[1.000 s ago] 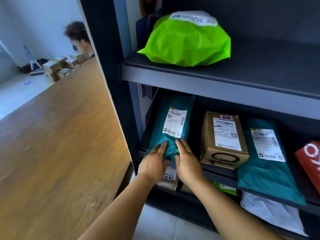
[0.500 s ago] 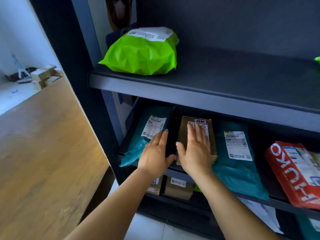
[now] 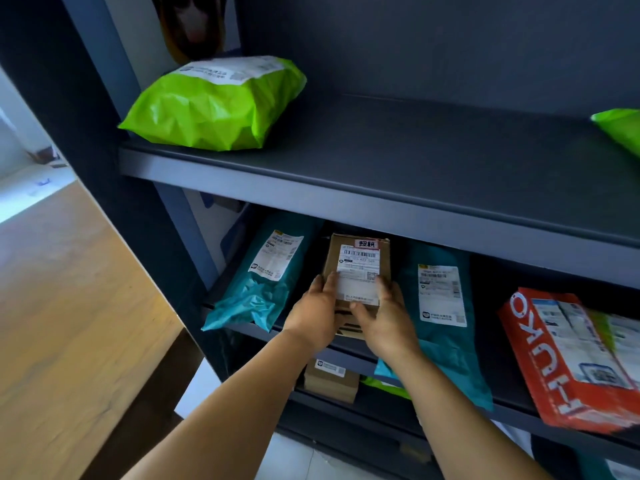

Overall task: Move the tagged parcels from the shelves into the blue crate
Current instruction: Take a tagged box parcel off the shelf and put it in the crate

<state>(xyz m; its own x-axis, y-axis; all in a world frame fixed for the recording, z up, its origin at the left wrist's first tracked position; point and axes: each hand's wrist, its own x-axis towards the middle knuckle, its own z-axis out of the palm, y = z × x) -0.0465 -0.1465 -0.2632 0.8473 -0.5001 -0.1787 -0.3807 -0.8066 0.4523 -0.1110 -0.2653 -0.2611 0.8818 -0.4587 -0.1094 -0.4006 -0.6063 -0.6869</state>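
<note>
Wooden tabletop (image 3: 69, 323) filling the left, grain running from near to far. Beyond its far edge, pale floor (image 3: 31, 181) in bright light. Near and low, white floor tiles (image 3: 294, 459). Top, far: blurred brown object (image 3: 194, 26).

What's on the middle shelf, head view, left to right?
Left teal bag → cardboard box, held by left hand and right hand → right teal bag → red parcel.

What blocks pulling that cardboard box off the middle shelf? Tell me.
Nothing visible. Both hands, left and right, already grip the cardboard box; the teal mailers lie beside it, not in front. The blue crate is out of view.
</note>
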